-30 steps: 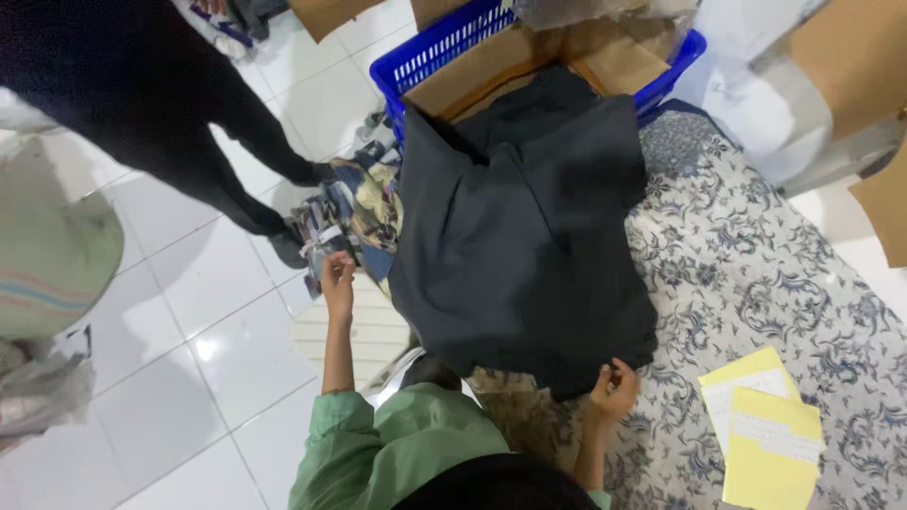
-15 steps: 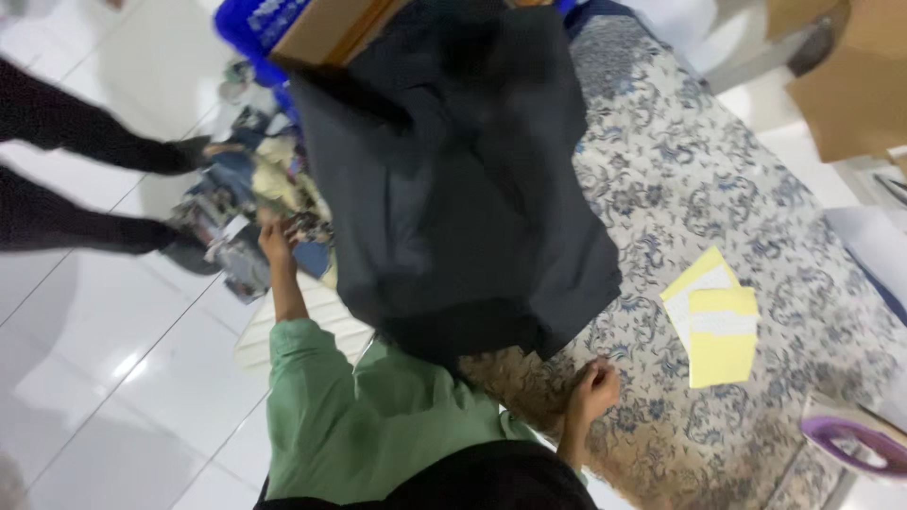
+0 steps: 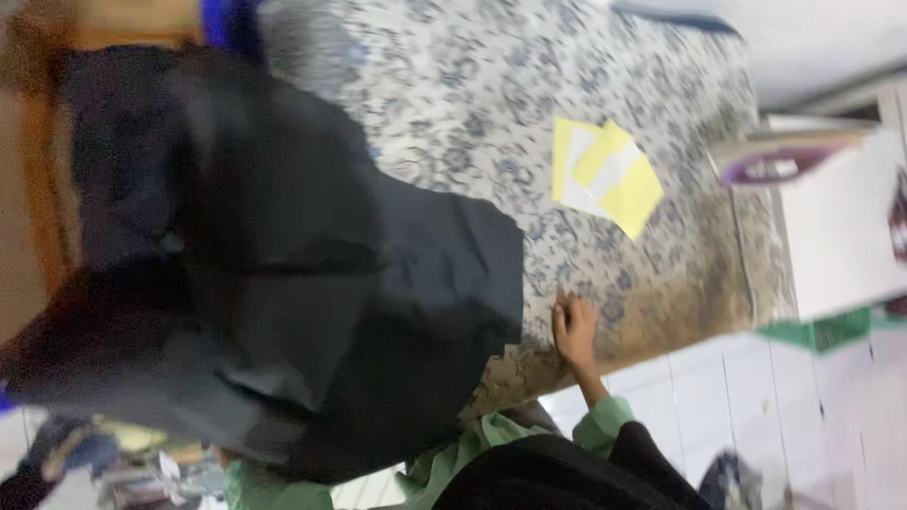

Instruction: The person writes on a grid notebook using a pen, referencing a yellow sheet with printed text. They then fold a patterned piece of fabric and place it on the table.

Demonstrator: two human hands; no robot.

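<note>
A large black garment (image 3: 283, 283) lies spread over the left part of a table covered with a grey floral cloth (image 3: 472, 104); its lower edge hangs over the near side. My right hand (image 3: 574, 331), in a green sleeve, rests on the floral cloth near the table's front edge, a little to the right of the garment's corner and not touching it. Its fingers look curled together with nothing in them. My left hand is hidden behind the hanging garment; only a bit of green sleeve (image 3: 250, 482) shows below it. The whole view is blurred.
Yellow and white paper sheets (image 3: 605, 175) lie on the cloth to the right. A purple-handled object (image 3: 770, 165) sits by a white box (image 3: 841, 236) at the right end. A brown cardboard box (image 3: 38, 161) and blue basket (image 3: 227, 19) stand far left. Mixed clothes (image 3: 123, 463) lie below.
The view has swung and come closer. My right hand now lies apart from the garment's corner. My left hand, seen before at the garment's left edge, has gone out of sight.
</note>
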